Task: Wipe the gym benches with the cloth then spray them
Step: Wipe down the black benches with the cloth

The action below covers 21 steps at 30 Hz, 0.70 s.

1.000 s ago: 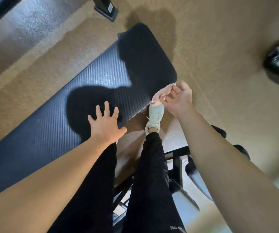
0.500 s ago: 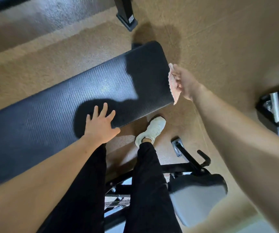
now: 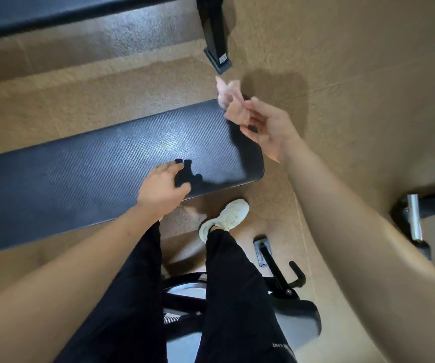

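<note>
The person stands at the end of the bench [image 3: 93, 176]. The right hand [image 3: 263, 127] is raised above the far corner of the black pad, with the fingers curled and pinching the cloth [image 3: 225, 91] at the fingertips. The cloth is a small pale pink piece. It is in the air, not touching the pad, and it sticks up from the fingers toward the foot of a black post [image 3: 215, 48].

I judge the cloth to be very light and soft, so it will fold and flap easily. For wiping, it is better to bunch it in the palm than to hold 1 corner. The pad looks textured, a little shiny and probably firm.

The left hand [image 3: 162, 189] is over the near edge of the pad, with fingers loosely bent and holding nothing. Blur hides the edges of the cloth and the fingertips, so I cannot tell if this hand touches the pad. No spray bottle is in view, and the left part of the bench is cut off.
</note>
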Each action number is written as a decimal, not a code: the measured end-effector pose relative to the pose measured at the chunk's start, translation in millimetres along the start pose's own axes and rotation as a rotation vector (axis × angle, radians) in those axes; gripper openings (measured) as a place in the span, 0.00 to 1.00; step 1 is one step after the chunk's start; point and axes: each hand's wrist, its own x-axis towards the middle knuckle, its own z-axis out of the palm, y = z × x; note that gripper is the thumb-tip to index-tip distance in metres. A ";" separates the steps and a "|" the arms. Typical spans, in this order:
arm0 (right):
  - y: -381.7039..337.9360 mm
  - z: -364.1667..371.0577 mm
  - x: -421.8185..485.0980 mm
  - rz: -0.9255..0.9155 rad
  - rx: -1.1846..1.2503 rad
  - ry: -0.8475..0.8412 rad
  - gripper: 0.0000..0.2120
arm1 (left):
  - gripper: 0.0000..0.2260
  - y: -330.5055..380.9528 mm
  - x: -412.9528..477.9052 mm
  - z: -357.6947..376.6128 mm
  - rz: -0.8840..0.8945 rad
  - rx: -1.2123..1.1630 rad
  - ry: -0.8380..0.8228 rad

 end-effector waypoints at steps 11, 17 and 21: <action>-25.7 -23.8 -169.1 -0.175 -0.189 -0.048 0.08 | 0.26 147.9 -96.4 -60.4 0.227 -0.446 0.194; -75.3 -49.9 -243.5 -0.267 -0.343 -0.122 0.08 | 0.17 199.2 -124.5 -75.3 0.351 -0.454 0.023; -98.8 -68.8 -269.1 -0.344 -0.384 0.001 0.08 | 0.10 241.3 -137.0 -97.4 0.425 -0.497 0.013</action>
